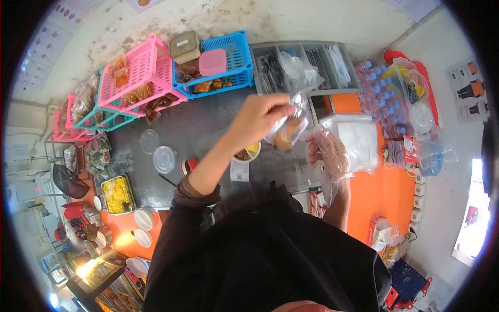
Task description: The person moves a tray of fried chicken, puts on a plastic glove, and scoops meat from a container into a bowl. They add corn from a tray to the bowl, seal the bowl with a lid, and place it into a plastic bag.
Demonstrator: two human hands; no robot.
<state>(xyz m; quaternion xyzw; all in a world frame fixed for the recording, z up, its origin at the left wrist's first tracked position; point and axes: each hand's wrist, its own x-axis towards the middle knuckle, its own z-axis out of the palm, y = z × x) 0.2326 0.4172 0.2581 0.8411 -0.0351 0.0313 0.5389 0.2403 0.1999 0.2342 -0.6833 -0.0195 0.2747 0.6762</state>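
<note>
My left hand [266, 115] is closed on the top of a small clear plastic bag [289, 127] with something brown inside, held above the dark counter. To its right my right hand [326, 151] wears a loose clear plastic glove or bag, its fingers apart and curved toward the small bag, not touching it. Partly behind my left forearm is a round container [251, 151] with yellow and brown food. A white paper slip [239, 170] with a printed code lies just below this container.
Pink baskets [130, 88], a blue basket [236, 57] and a grey divided tray [267, 49] line the wall. Water bottles [382, 99] and clear plastic bags [358, 143] are at the right. Lids [164, 159] and a tray of yellow food [117, 194] lie left.
</note>
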